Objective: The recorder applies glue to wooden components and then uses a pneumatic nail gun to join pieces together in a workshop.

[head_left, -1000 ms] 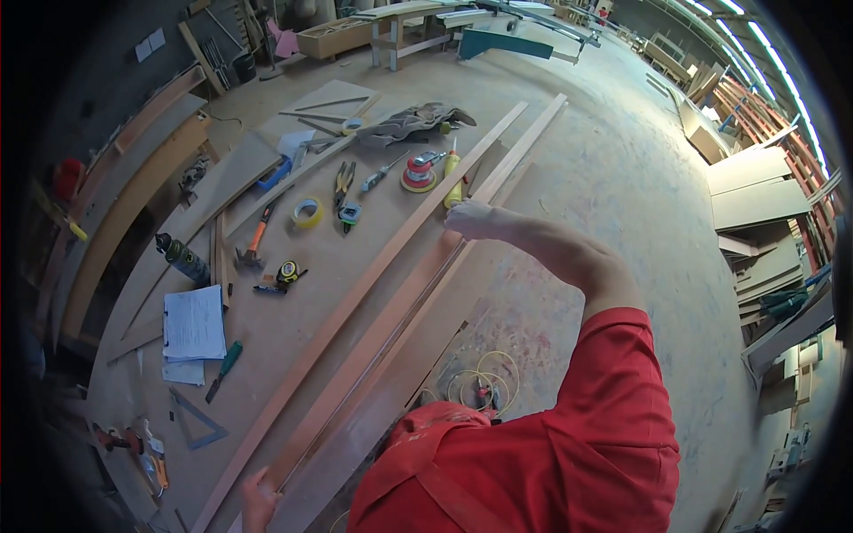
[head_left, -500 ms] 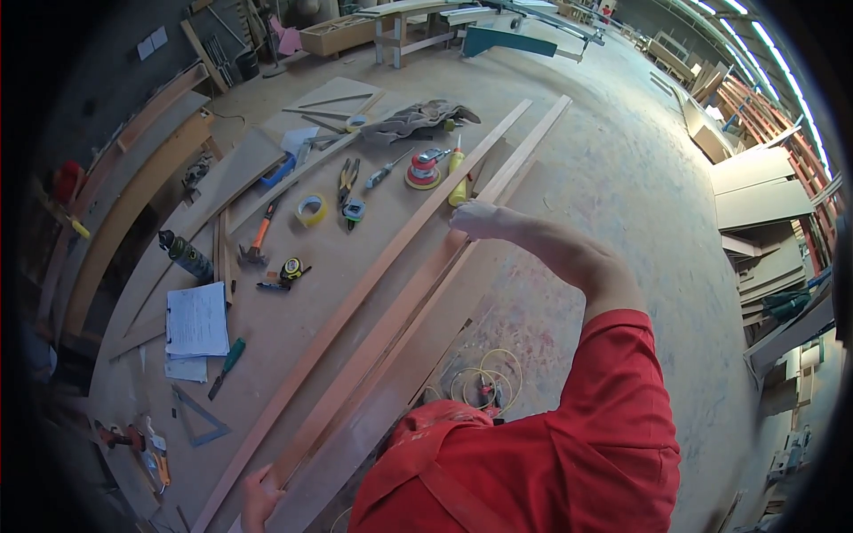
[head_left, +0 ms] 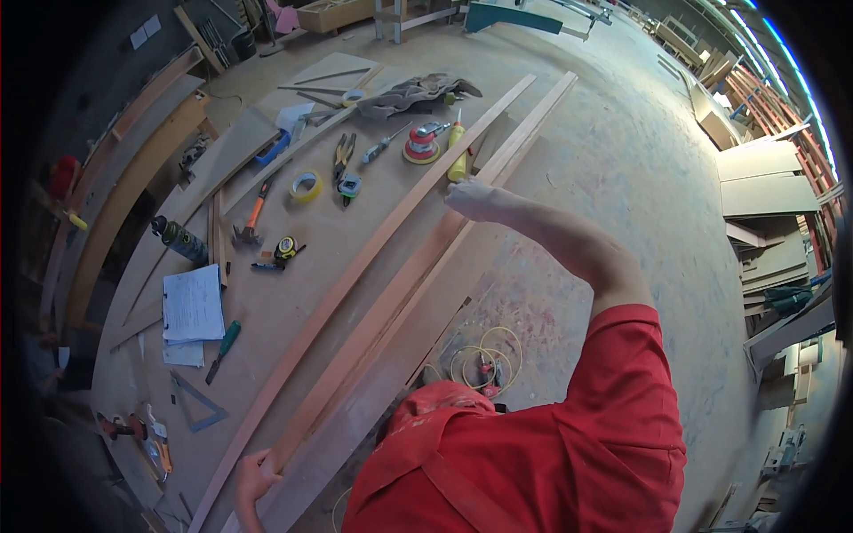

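A long reddish wooden strip (head_left: 371,338) runs from near left to far right along the table edge. My left hand (head_left: 256,475) is closed around its near end, thumb on top. With the arm stretched out, my right hand (head_left: 473,199) grips the strip farther along, its fingers partly hidden. A second long strip (head_left: 355,274) lies parallel on the left, with a gap between. Close along the right side of the held strip lies a wider, paler board (head_left: 369,413). Near my right hand stand a yellow bottle (head_left: 457,160) and a red round sander (head_left: 423,142).
On the table (head_left: 293,329) lie a hammer (head_left: 252,218), tape roll (head_left: 305,186), tape measure (head_left: 285,250), pliers (head_left: 342,158), clipboard with papers (head_left: 193,304), green-handled chisel (head_left: 224,351) and set square (head_left: 197,404). A coiled yellow hose (head_left: 498,360) lies on the floor.
The view has shifted slightly, so the far strip ends and bench things sit higher in it. Both hands stay on the strip; the dark gap beside it looks narrower.
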The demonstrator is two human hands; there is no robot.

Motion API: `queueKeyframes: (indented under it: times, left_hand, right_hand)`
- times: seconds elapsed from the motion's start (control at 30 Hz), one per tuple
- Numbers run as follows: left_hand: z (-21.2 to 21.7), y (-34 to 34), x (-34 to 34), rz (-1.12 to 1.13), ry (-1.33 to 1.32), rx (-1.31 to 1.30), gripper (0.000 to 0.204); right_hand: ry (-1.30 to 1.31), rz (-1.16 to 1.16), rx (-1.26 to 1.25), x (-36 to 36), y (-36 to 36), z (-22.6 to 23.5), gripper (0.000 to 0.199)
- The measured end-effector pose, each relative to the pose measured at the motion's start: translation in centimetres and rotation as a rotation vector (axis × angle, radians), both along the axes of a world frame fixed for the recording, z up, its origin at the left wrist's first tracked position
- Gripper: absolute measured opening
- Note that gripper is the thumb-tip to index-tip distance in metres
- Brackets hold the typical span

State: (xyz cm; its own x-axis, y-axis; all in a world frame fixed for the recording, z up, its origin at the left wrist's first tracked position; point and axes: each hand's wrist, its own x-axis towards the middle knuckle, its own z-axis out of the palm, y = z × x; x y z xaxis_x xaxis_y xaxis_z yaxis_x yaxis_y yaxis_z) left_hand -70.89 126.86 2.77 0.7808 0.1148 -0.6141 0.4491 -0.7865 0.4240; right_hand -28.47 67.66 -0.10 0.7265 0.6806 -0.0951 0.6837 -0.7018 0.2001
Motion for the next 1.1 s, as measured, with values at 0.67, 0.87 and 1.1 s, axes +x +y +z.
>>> queueKeyframes:
  times: [0.67, 0.87, 1.1]
  left_hand:
    - [1.1, -0.7, -0.1, 0.029, 0.016, 0.063, 0.068]
    - [0.2, 0.0, 2.0, -0.133, 0.139, 0.023, 0.058]
    - [0.6, -14.1, 12.8, -0.153, -0.086, -0.343, 0.094]
  right_hand:
    - [0.816, -1.009, 1.395, -9.7, 2.5, -5.0, 0.067]
    - [0.879, -1.010, 1.390, -10.0, 2.7, -5.0, 0.069]
    - [0.871, -1.004, 1.400, -9.6, 1.9, -5.5, 0.065]
